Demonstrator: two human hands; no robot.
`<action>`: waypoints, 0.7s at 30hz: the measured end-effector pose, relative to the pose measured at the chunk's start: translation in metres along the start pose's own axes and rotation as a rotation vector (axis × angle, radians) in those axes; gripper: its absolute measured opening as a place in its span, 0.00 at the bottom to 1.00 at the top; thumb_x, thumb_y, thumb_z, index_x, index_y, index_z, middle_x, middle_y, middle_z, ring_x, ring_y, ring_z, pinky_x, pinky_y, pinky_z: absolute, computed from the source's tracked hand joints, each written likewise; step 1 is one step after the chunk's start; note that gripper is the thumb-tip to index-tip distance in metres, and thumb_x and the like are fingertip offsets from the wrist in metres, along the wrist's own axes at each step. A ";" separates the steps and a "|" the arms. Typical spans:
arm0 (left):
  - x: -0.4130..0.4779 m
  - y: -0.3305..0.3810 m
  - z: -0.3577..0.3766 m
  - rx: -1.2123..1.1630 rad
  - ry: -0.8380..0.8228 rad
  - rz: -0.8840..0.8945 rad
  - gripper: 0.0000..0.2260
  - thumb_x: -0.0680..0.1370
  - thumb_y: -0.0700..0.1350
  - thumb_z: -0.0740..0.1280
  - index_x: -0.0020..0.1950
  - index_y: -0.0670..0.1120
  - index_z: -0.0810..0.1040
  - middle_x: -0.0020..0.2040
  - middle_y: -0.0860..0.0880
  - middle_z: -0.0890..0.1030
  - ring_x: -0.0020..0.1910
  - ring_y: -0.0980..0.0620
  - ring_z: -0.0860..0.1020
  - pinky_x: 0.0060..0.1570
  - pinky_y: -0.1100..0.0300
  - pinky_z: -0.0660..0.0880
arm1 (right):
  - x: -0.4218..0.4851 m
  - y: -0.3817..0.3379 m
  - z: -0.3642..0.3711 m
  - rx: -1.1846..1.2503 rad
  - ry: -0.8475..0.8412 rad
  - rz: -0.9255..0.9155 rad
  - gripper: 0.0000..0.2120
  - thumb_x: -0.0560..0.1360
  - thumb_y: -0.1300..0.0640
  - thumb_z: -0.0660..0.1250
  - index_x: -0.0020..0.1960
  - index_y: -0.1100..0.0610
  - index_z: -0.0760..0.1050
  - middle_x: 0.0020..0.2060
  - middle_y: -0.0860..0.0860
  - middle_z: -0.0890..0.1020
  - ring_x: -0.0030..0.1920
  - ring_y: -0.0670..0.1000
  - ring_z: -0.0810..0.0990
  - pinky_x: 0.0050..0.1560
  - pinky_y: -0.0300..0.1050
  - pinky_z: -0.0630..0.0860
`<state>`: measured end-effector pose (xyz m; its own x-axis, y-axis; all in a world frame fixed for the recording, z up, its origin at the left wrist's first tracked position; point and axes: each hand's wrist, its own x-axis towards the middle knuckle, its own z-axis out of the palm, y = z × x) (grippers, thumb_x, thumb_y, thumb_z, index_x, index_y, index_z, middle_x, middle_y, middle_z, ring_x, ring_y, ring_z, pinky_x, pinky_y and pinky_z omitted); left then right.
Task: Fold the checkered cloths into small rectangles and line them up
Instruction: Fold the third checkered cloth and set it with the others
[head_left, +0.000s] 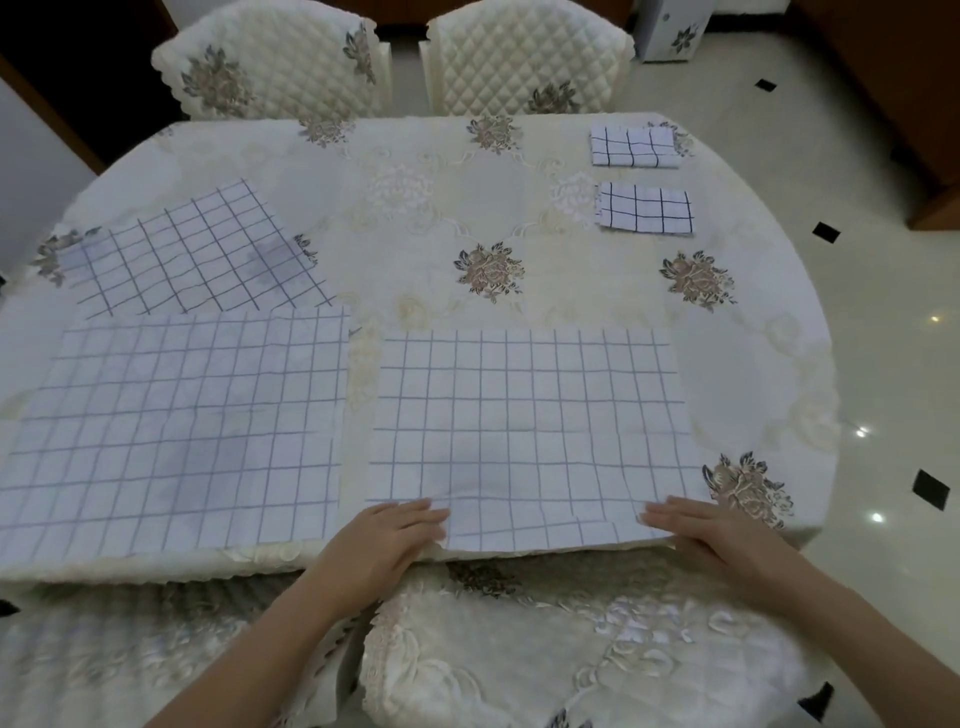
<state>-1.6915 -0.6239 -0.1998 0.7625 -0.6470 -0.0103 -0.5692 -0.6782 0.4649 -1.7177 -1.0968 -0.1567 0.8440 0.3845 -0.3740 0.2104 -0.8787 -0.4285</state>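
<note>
Both hands, left hand (387, 535) and right hand (698, 525), rest with fingers flat and spread on the unfolded checkered cloth's (530, 415) near corners, gripping nothing.

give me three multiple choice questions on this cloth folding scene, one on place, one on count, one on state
1. Where do the folded cloths lie?
A. far right of the table
B. near left corner
C. on a chair

2. How many cloths lie unfolded?
A. one
B. three
C. five

3. What are the hands doing?
A. resting flat on the near edge of a spread cloth
B. lifting a cloth high
C. hanging off the table

Key: 1 A, both folded cloths sit far right; 2 B, three flat cloths; 3 A, left hand and right hand press its near edge.
</note>
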 end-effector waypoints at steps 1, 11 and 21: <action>0.000 0.004 -0.002 -0.017 0.005 -0.015 0.20 0.85 0.54 0.49 0.63 0.55 0.79 0.69 0.59 0.76 0.70 0.60 0.71 0.65 0.58 0.70 | -0.002 0.004 0.000 0.012 -0.003 0.015 0.18 0.81 0.38 0.52 0.69 0.22 0.61 0.69 0.24 0.65 0.73 0.30 0.57 0.73 0.36 0.59; 0.001 0.049 -0.036 -0.146 -0.123 -0.276 0.16 0.80 0.63 0.48 0.61 0.64 0.70 0.45 0.58 0.84 0.41 0.57 0.81 0.39 0.61 0.74 | -0.008 0.014 -0.036 0.065 -0.093 0.032 0.23 0.71 0.21 0.38 0.65 0.16 0.55 0.59 0.19 0.67 0.54 0.19 0.64 0.57 0.20 0.61; 0.077 -0.012 -0.068 0.066 0.088 -0.485 0.18 0.83 0.60 0.50 0.60 0.55 0.75 0.38 0.53 0.83 0.34 0.51 0.80 0.36 0.53 0.78 | 0.110 0.014 -0.094 -0.096 0.004 -0.070 0.23 0.79 0.36 0.48 0.68 0.36 0.73 0.61 0.36 0.80 0.63 0.44 0.78 0.55 0.38 0.74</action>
<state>-1.6054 -0.6416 -0.1458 0.9657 -0.2217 -0.1350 -0.1588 -0.9161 0.3683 -1.5755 -1.0932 -0.1270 0.8276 0.4446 -0.3428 0.3145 -0.8729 -0.3729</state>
